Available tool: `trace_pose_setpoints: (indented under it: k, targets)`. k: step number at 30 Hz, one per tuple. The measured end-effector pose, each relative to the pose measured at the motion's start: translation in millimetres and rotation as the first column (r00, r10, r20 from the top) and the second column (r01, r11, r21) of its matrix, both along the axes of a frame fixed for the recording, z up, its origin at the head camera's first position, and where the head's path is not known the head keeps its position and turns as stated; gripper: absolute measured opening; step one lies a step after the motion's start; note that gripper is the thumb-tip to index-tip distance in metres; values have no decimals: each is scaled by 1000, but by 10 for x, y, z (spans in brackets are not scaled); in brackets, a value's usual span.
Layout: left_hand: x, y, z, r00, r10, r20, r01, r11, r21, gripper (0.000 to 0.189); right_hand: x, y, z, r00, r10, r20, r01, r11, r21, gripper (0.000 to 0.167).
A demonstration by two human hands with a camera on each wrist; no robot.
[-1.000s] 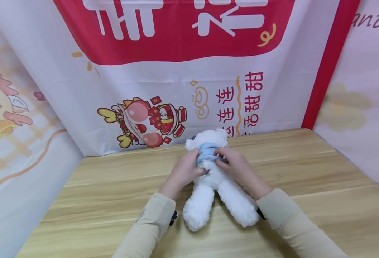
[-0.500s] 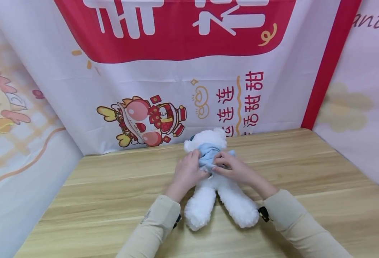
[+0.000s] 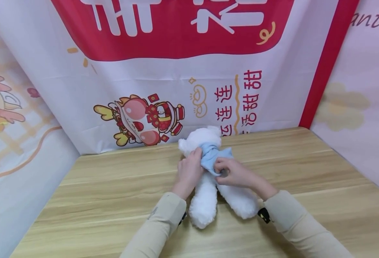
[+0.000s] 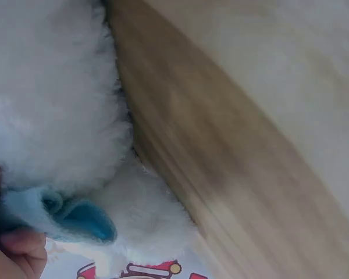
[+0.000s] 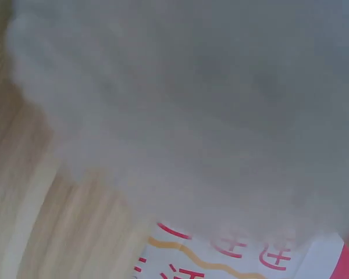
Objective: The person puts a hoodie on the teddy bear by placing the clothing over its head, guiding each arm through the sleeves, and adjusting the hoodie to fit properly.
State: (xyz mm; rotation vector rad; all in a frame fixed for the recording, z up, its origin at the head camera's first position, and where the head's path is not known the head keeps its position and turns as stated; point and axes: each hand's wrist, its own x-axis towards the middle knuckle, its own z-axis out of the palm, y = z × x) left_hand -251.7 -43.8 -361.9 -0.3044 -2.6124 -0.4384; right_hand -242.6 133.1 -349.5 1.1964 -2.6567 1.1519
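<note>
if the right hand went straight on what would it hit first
The right hand would first meet the blue cloth it pinches, then probably the left hand; depth is unclear.

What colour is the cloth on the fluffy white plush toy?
Light blue; the creased cloth shows best in the head view.

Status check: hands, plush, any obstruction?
Left hand grips blue cloth; right hand pinches its lower edge. White plush lies on wooden table, cloth on its upper body. Plush blocks right wrist camera's view of the grip.
</note>
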Motion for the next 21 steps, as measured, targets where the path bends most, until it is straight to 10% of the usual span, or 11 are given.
trace_pose_setpoints:
  k: [8,13,21]
  targets:
    - [33,-72,136,983,-133,124,120,986,112,47,-18,69,65,984,-175,-26,175,985,-3,6]
    - [120,-65,135,972,-224,76,218,973,74,49,-29,110,74,971,-239,4,239,971,2,13]
    - [109,51,10,998,-57,-35,56,998,-36,39,6,71,75,997,-26,68,25,1000,17,13]
